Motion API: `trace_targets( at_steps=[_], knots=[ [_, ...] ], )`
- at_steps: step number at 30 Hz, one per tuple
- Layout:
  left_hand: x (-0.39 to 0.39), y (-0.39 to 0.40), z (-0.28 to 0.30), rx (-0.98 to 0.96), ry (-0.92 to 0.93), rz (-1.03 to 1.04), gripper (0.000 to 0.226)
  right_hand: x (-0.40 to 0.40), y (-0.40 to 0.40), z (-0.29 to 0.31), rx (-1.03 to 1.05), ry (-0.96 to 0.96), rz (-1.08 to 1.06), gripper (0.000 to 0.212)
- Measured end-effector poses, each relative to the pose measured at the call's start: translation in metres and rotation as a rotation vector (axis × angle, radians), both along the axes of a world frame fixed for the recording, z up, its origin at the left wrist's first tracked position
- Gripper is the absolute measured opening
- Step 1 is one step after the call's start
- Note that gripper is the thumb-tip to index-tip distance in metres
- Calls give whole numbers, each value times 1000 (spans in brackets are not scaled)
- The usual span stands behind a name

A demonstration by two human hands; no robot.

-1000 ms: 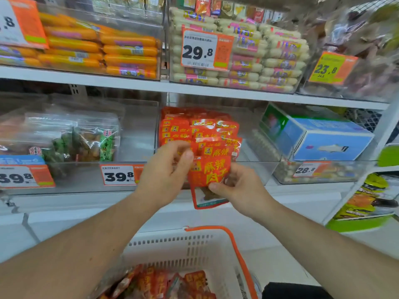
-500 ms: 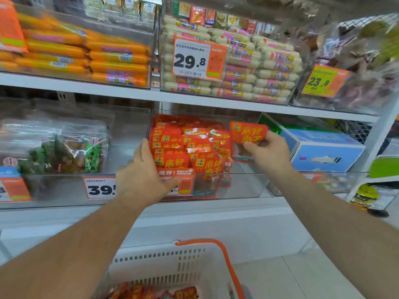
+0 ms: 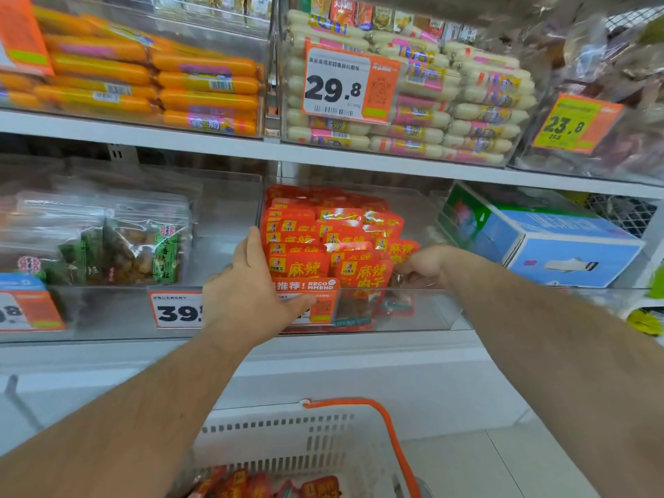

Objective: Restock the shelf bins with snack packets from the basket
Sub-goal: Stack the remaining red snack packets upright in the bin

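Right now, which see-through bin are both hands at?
The lower-shelf middle bin, the one packed with red snack packets. The left hand rests on its front; the right hand reaches inside. The neighbouring bins have no hands at them.

- Orange plastic-wrapped sausages [image 3: 201, 84], stacked, upper shelf, left.
- Pale sausages with pink-yellow labels [image 3: 478, 113], upper shelf, centre.
- Blue-and-green cardboard box [image 3: 546, 242], lower shelf, right.
- Clear bags of brown snacks [image 3: 143, 246], lower left.
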State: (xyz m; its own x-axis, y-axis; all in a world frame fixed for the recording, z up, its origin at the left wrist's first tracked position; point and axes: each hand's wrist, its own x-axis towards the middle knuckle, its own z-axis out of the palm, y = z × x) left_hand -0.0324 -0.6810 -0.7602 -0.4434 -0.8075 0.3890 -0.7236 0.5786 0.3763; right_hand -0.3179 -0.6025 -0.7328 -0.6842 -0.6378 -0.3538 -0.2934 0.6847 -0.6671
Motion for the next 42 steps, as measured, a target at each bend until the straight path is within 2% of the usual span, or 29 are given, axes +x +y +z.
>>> trace_targets(
  at_steps=[3,8,12,15,16,17,18,20,22,25,27,31,34,36,38,40,42],
  knots=[
    [0,1,0,10,-5,-5,118,-3,-4,-7,11,37,27,13],
    [0,1,2,34,-9,-14,119,-1,-3,-8,24,139,35,11],
    [3,0,6,107,1,-69,118,18,8,7,37,373,-23,13],
    [10,-2,19,314,125,-183,109,38,16,11,-198,529,-199,43],
    [14,-1,24,330,156,-208,111,50,21,12,-329,583,-241,45],
    [18,4,27,263,157,-230,113,63,26,10,-462,664,-250,41],
    [24,10,29,133,159,-261,111,77,32,8,-599,772,-227,35],
    [39,27,27,-110,211,-370,91,106,41,-2,-878,978,-77,26],
    [59,48,16,-31,96,-477,72,139,49,-27,-980,1018,178,20],
    [85,64,-13,219,-361,-568,54,186,55,-81,-835,866,493,20],
    [97,68,-32,292,-559,-604,47,205,56,-126,-641,727,579,24],
    [115,63,-67,453,-645,-575,41,226,60,-207,-163,488,643,13],
    [119,59,-84,509,-700,-588,22,244,78,-257,182,240,562,11],
    [118,60,-93,547,-727,-592,18,258,89,-291,284,49,473,20],
    [115,58,-101,567,-747,-600,13,274,96,-317,348,-73,441,17],
    [113,56,-106,592,-814,-622,21,292,101,-333,334,-126,441,17],
    [111,53,-107,622,-869,-621,27,310,102,-341,319,-150,412,27]
  ],
)
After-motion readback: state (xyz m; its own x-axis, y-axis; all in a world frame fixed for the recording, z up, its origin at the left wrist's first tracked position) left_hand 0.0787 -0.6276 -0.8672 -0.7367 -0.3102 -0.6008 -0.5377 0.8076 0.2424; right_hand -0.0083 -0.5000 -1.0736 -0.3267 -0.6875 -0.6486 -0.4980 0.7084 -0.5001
